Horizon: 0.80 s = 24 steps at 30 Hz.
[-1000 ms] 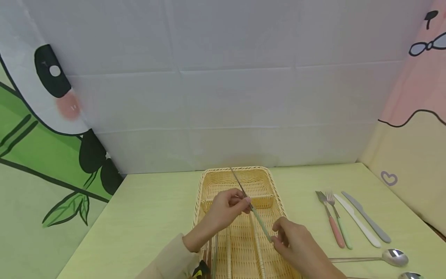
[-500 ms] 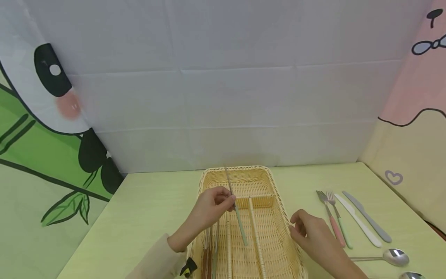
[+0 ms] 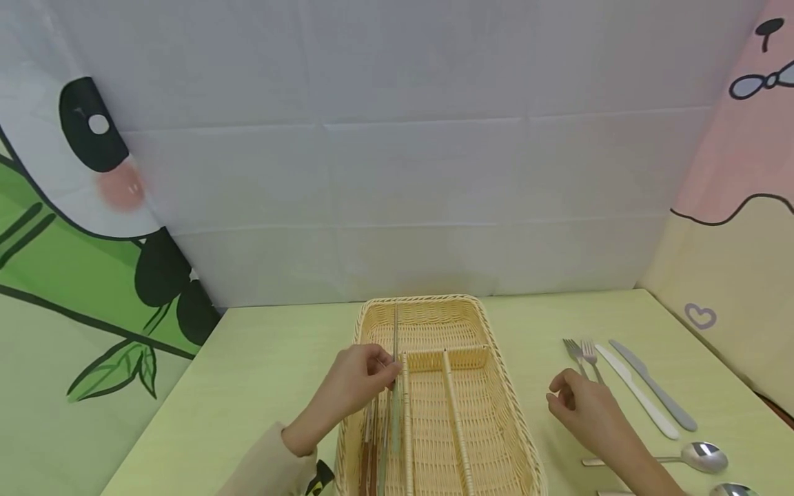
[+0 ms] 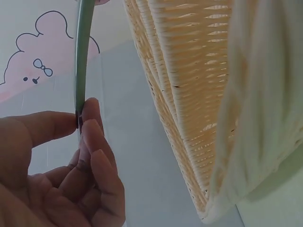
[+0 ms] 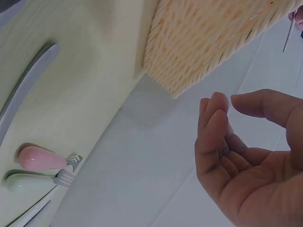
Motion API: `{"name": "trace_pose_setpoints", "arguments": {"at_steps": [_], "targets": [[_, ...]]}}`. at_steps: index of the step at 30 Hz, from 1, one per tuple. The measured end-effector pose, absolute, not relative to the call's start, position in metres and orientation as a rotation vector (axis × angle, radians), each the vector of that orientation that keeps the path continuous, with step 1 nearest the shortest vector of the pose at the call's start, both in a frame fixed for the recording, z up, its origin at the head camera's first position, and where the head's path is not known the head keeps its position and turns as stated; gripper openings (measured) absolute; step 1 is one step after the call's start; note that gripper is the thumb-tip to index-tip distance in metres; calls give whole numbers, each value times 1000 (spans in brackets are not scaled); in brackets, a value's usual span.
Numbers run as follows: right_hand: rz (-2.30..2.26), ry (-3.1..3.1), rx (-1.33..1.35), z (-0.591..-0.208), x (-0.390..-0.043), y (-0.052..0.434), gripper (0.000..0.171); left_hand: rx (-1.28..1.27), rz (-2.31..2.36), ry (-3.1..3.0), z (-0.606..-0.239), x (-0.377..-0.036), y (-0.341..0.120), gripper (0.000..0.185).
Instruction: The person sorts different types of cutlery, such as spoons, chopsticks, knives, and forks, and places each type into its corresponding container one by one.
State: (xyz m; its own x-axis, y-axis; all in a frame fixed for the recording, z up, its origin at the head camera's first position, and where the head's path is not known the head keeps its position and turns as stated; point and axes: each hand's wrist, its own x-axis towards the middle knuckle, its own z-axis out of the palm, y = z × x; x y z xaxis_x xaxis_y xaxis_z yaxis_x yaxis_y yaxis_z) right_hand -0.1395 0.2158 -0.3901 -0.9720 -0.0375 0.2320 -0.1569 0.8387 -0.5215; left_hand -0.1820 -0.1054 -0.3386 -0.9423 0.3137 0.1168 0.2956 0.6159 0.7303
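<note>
1. Head view: the left hand [image 3: 356, 379] pinches a thin chopstick [image 3: 395, 372] with a pale green handle between thumb and fingertips. The stick runs near-to-far over the left compartment of the wicker basket [image 3: 496, 358], its metal tip over the far cross compartment and its handle end down among other sticks already in that left slot.
2. Head view: the basket sits at the table's [image 3: 260, 372] centre, with two long dividers and one cross divider at the far end.
3. Head view: the right hand [image 3: 579, 406] hovers just right of the basket, holding nothing, fingers loosely curled. It partly covers the pink fork [image 3: 575, 351] and green fork [image 3: 589, 353]. Further right lie a white knife [image 3: 639, 394] and a grey knife [image 3: 657, 387]; a spoon [image 3: 701, 456] lies near-right.
4. Left wrist view: the thumb and fingertips [image 4: 90, 118] clamp the chopstick [image 4: 83, 61] where green handle meets metal. The basket wall [image 4: 189, 94] is just beside it.
5. Right wrist view: the right hand [image 5: 246, 165] is empty, palm cupped, fingers relaxed, apart from the basket corner [image 5: 199, 42]. The pink fork [image 5: 40, 158], green fork [image 5: 33, 179] and grey knife [image 5: 23, 90] lie on the table.
</note>
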Motion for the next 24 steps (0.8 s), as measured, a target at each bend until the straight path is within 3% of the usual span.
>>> {"name": "trace_pose_setpoints", "arguments": {"at_steps": [24], "targets": [[793,-2950,-25,-412,-158,267,21,536,819,2880,-371,-173,-112,25]]}}
